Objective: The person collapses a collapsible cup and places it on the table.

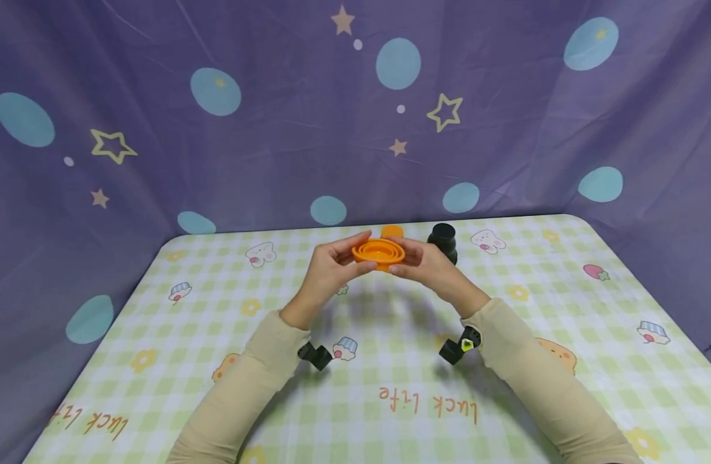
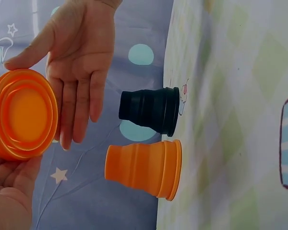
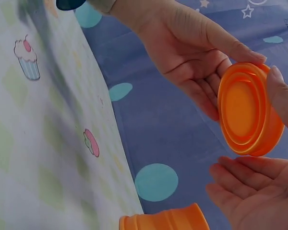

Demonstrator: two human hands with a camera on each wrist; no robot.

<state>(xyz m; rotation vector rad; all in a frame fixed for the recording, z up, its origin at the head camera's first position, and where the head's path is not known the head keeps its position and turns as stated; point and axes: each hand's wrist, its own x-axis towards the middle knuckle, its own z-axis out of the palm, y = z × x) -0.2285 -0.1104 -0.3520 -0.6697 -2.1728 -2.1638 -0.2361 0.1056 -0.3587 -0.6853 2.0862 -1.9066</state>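
A collapsible orange cup (image 1: 379, 252), folded flat into concentric rings, is held up over the table between both hands. My left hand (image 1: 332, 263) grips its left side, thumb in front and fingers behind. On the opposite side my right hand (image 1: 426, 263) pinches the rim with the thumb at the front. In the left wrist view the folded cup (image 2: 25, 115) shows its ringed face, and the right hand's (image 2: 81, 67) lower fingers extend straight. The right wrist view shows the folded cup (image 3: 245, 108) with both thumbs on its rim.
Beyond the hands, an extended orange cup (image 2: 143, 170) and a dark extended cup (image 2: 149, 110) stand wide end down, side by side. A checked cloth (image 1: 390, 361) covers the table. A purple patterned curtain (image 1: 297, 142) hangs behind it.
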